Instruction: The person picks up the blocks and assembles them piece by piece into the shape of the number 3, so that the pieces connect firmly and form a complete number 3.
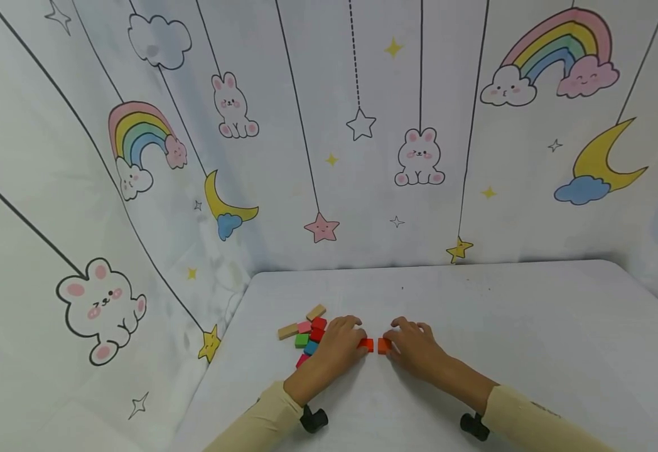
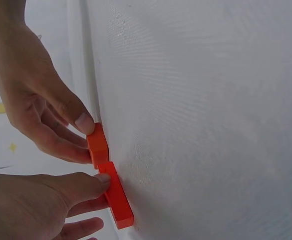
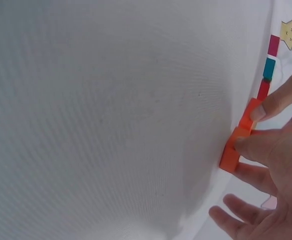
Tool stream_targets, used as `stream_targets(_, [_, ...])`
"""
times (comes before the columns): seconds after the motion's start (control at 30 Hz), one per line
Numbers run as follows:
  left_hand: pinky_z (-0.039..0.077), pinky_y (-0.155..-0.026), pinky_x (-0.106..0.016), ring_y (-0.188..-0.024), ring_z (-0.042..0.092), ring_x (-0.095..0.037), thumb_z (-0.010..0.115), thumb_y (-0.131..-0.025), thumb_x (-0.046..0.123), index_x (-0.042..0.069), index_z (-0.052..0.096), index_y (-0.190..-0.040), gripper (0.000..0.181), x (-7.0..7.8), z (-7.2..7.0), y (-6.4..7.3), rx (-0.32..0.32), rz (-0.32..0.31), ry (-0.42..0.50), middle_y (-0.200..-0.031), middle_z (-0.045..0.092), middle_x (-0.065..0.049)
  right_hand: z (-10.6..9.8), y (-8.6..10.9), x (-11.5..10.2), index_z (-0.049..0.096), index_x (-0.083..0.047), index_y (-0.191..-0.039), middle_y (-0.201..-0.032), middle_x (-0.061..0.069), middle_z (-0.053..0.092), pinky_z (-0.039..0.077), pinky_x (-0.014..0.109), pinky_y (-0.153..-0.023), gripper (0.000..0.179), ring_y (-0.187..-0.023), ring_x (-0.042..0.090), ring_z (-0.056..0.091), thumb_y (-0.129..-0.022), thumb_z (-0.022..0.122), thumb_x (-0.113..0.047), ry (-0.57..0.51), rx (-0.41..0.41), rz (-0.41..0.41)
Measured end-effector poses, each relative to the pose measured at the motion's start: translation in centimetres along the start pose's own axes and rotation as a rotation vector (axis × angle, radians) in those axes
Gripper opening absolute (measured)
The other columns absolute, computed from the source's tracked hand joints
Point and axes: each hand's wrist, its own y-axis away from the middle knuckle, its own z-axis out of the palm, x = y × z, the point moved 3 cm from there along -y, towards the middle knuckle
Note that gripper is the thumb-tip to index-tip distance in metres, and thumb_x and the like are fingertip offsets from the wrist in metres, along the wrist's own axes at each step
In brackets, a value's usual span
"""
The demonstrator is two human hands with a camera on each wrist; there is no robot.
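Okay: one block pinched per hand, ends nearly meeting

Left hand [image 1: 334, 345] grips a bright red-orange rectangular block [image 2: 118, 201] between thumb and fingers. Right hand [image 1: 420, 353] does likewise with an orange rectangular block [image 3: 232, 153], its other fingers off to the side. Both blocks are down at the white tabletop [image 1: 510, 320], between the two hands, end facing end. Head view shows a narrow gap there (wrist views overlap the ends, so can't tell contact from those).

Just beside the left hand, on its outer side, a loose cluster: two pale wood-coloured rectangular blocks [image 1: 287, 331], a pink block [image 1: 304, 327], a green block [image 1: 302, 341], a blue block [image 1: 310, 348], two red blocks [image 1: 319, 323] and a crimson block [image 1: 302, 360], the last partly hidden by the arm.

Beige long sleeves [image 1: 532, 417] on both arms, small black devices [image 1: 314, 419] at the wrists. Behind the table, a white backdrop [image 1: 363, 182] printed with rabbits, stars, moons, clouds and rainbows on strings.
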Motion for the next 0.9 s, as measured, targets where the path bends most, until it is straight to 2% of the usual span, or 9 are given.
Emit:
stream_targets(0.47, [0.048, -0.114, -0.042, -0.127, 0.061, -0.021, 0.080, -0.096, 0.034, 0.015, 0.080, -0.116, 0.027, -0.11, 0.09, 0.01, -0.004, -0.005, -0.006, -0.129, 0.072, -0.005, 0.04, -0.18, -0.44, 0.078, -0.010, -0.111, -0.124, 0.017, 0.067, 0.046, 0.072, -0.101, 0.027, -0.116, 0.036, 0.065, -0.087, 0.087, -0.017, -0.014, 0.009, -0.027])
stream_targets(0.9, [0.047, -0.114, -0.041, -0.127, 0.061, -0.021, 0.081, -0.095, 0.034, 0.016, 0.080, -0.115, 0.027, 0.14, 0.07, -0.03, 0.001, -0.005, -0.007, -0.129, 0.072, -0.005, -0.02, -0.21, -0.62, 0.079, -0.011, -0.110, -0.124, 0.016, 0.067, 0.046, 0.073, -0.101, 0.025, -0.117, 0.035, 0.064, -0.087, 0.087, -0.017, -0.021, -0.009, -0.008])
